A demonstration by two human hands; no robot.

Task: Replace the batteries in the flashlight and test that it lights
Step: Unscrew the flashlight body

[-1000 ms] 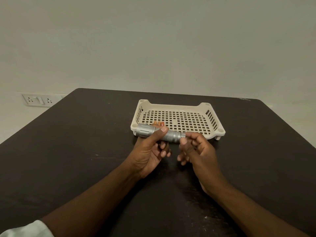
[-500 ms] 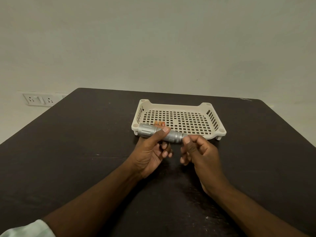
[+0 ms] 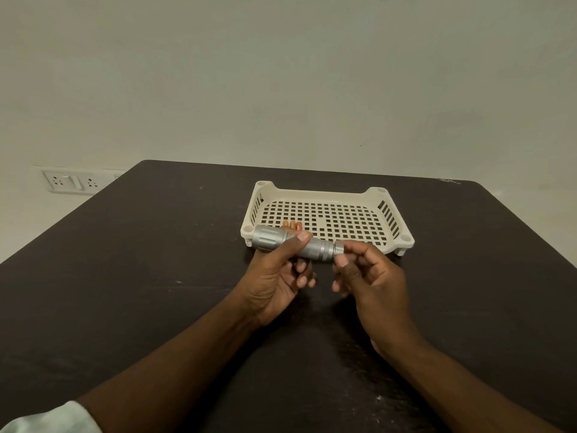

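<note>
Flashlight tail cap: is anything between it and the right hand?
Nothing visible. The right hand already pinches the tail cap, while the left hand grips the flashlight body.

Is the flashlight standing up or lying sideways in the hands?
Sideways. The flashlight lies level above the table: left hand grips its body, wide head pointing left, right hand pinches its tail end.

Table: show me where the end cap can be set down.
Bare table lies left of the tray, and also right of it. Most of the tray floor is free too. It is crowded at the tray's near-left corner: batteries, flashlight, both hands.
</note>
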